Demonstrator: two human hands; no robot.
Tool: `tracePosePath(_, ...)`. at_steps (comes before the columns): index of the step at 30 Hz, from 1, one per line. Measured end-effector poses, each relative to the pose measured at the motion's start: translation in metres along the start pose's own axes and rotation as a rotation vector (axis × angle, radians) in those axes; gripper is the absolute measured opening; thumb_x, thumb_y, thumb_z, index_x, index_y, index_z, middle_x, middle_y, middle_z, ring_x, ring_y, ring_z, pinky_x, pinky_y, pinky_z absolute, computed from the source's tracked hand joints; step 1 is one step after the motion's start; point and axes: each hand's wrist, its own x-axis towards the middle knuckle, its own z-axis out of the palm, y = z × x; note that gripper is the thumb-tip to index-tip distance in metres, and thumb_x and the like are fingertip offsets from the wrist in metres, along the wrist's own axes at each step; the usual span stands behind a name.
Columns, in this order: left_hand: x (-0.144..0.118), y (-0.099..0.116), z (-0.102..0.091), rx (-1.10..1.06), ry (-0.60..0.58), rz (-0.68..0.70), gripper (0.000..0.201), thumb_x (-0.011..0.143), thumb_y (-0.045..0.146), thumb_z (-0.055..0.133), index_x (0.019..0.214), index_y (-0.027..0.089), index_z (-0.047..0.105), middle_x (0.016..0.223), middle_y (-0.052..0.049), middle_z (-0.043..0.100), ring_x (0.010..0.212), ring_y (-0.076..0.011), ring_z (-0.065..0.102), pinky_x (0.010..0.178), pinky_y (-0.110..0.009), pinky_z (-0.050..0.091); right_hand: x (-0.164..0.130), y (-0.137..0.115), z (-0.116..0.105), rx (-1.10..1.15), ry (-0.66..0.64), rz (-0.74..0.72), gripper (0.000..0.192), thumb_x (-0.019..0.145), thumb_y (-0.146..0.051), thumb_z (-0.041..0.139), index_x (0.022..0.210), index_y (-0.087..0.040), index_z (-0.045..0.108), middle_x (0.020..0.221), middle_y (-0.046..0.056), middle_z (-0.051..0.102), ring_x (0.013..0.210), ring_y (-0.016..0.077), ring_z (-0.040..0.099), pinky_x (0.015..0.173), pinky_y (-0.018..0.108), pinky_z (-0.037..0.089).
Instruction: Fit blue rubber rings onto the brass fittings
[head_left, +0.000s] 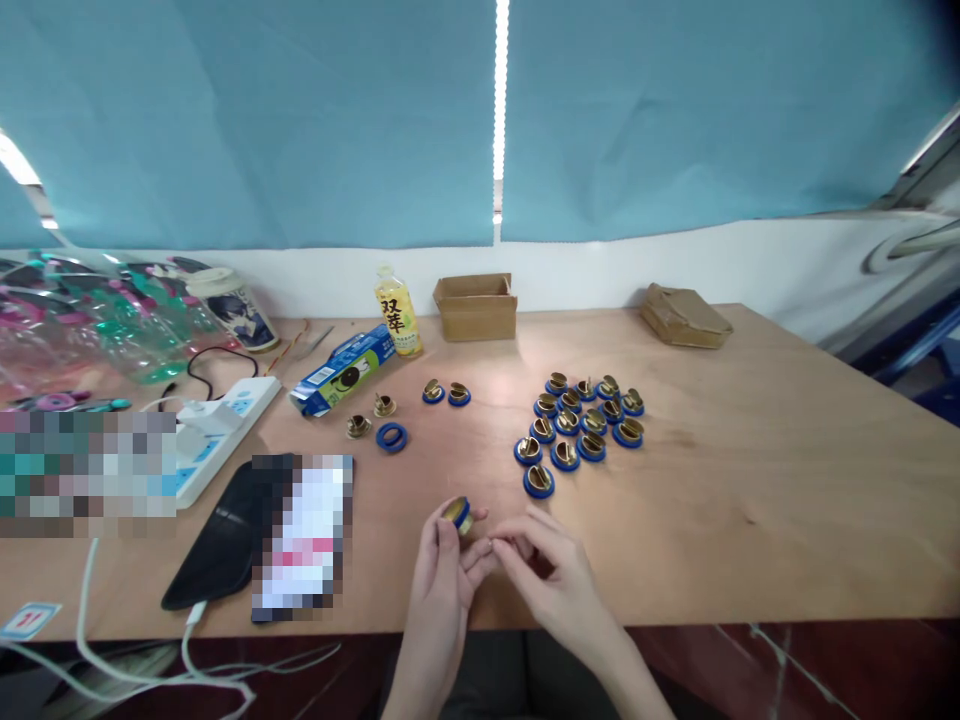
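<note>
My left hand (444, 560) holds a small brass cap with a blue ring (458, 513) between thumb and fingers, just above the table's near edge. My right hand (553, 567) sits beside it, fingertips curled toward the left hand's fingers; whether it pinches anything I cannot tell. A cluster of several finished brass-and-blue caps (579, 425) lies on the wooden table (750, 480) beyond my right hand. Two more ringed caps (447, 393), two bare brass caps (370, 416) and one loose blue ring (391, 437) lie farther left.
A phone (304, 535) and a black case (217, 545) lie at the near left, beside a white power strip (225, 425) with cables. A blue carton (341, 372), yellow bottle (397, 311), open cardboard box (475, 305) and brown packet (685, 315) stand at the back.
</note>
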Motion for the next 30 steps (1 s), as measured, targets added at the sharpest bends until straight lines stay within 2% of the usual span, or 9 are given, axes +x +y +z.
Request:
tracePosePath(3, -0.008, 0.001, 0.003, 0.088, -0.08, -0.008, 0.054, 0.078, 0.058, 0.072, 0.112, 0.019, 0.056, 0.102, -0.011, 0.072, 0.085, -0.0228, 0.075, 0.077, -0.035, 0.061, -0.01, 0.003, -0.01, 0.013, -0.019, -0.022, 0.014, 0.094, -0.021, 0.058, 0.087, -0.021, 0.07, 0.072, 0.0, 0.054, 0.062, 0.0129, 0.05, 0.054, 0.023, 0.039)
tracePosePath(6, -0.012, 0.0, 0.002, 0.207, -0.145, 0.025, 0.051, 0.082, 0.056, 0.068, 0.115, 0.02, 0.056, 0.102, -0.011, 0.071, 0.085, -0.0231, 0.074, 0.076, -0.036, 0.062, -0.023, 0.004, -0.017, 0.102, 0.051, 0.022, 0.016, 0.095, -0.025, 0.058, 0.083, -0.022, 0.067, 0.075, 0.001, 0.06, 0.066, 0.0143, 0.057, 0.058, 0.024, 0.043)
tracePosePath(9, -0.01, -0.001, -0.001, 0.336, -0.14, 0.151, 0.047, 0.079, 0.047, 0.075, 0.114, 0.021, 0.057, 0.107, -0.01, 0.07, 0.092, -0.0246, 0.073, 0.079, -0.035, 0.062, -0.032, 0.003, -0.021, 0.311, 0.141, 0.136, 0.018, 0.096, -0.034, 0.058, 0.085, -0.022, 0.064, 0.065, -0.001, 0.059, 0.059, 0.0139, 0.059, 0.056, 0.024, 0.046)
tracePosePath(12, -0.006, 0.0, -0.006, 0.43, -0.106, 0.286, 0.044, 0.072, 0.035, 0.082, 0.109, 0.022, 0.062, 0.109, -0.008, 0.071, 0.098, -0.0238, 0.072, 0.085, -0.032, 0.06, -0.033, 0.001, -0.024, 0.484, 0.151, 0.194, 0.021, 0.096, -0.04, 0.06, 0.087, -0.021, 0.061, 0.065, -0.001, 0.061, 0.056, 0.014, 0.061, 0.058, 0.025, 0.048)
tracePosePath(15, -0.007, 0.002, -0.009, 0.497, -0.119, 0.365, 0.042, 0.07, 0.027, 0.083, 0.108, 0.022, 0.066, 0.108, -0.007, 0.073, 0.099, -0.0232, 0.072, 0.086, -0.03, 0.06, -0.03, 0.0, -0.024, 0.582, 0.112, 0.213, 0.022, 0.095, -0.041, 0.061, 0.087, -0.021, 0.06, 0.073, 0.001, 0.064, 0.063, 0.0141, 0.062, 0.064, 0.026, 0.049)
tracePosePath(18, -0.01, 0.005, -0.011, 0.58, -0.137, 0.42, 0.042, 0.067, 0.023, 0.084, 0.107, 0.022, 0.07, 0.108, -0.008, 0.074, 0.1, -0.0257, 0.071, 0.087, -0.032, 0.06, -0.027, 0.0, -0.021, 0.69, 0.047, 0.245, 0.023, 0.095, -0.042, 0.06, 0.09, -0.02, 0.058, 0.072, 0.0, 0.059, 0.063, 0.0128, 0.057, 0.063, 0.025, 0.046)
tracePosePath(23, -0.015, 0.013, -0.011, 0.758, -0.268, 0.586, 0.047, 0.067, 0.021, 0.085, 0.112, 0.027, 0.072, 0.102, -0.005, 0.076, 0.092, -0.0241, 0.072, 0.082, -0.03, 0.06, -0.023, -0.001, -0.02, 0.814, -0.133, 0.257, 0.024, 0.096, -0.041, 0.06, 0.088, -0.019, 0.059, 0.075, 0.0, 0.057, 0.065, 0.0117, 0.054, 0.064, 0.025, 0.044)
tracePosePath(27, -0.018, 0.02, -0.009, 0.836, -0.336, 0.715, 0.049, 0.071, 0.022, 0.084, 0.117, 0.03, 0.07, 0.096, -0.003, 0.076, 0.082, -0.02, 0.072, 0.074, -0.026, 0.059, -0.022, 0.001, -0.023, 0.81, -0.181, 0.301, 0.025, 0.096, -0.041, 0.061, 0.087, -0.018, 0.058, 0.064, -0.004, 0.052, 0.053, 0.0076, 0.045, 0.053, 0.02, 0.034)
tracePosePath(30, -0.019, 0.022, -0.009, 0.907, -0.376, 0.724, 0.05, 0.073, 0.024, 0.082, 0.121, 0.029, 0.068, 0.095, -0.004, 0.075, 0.082, -0.0206, 0.071, 0.076, -0.028, 0.059, -0.023, 0.003, -0.023, 0.829, -0.185, 0.33, 0.03, 0.097, -0.044, 0.058, 0.084, -0.017, 0.056, 0.056, -0.006, 0.048, 0.045, 0.0054, 0.036, 0.047, 0.019, 0.026)
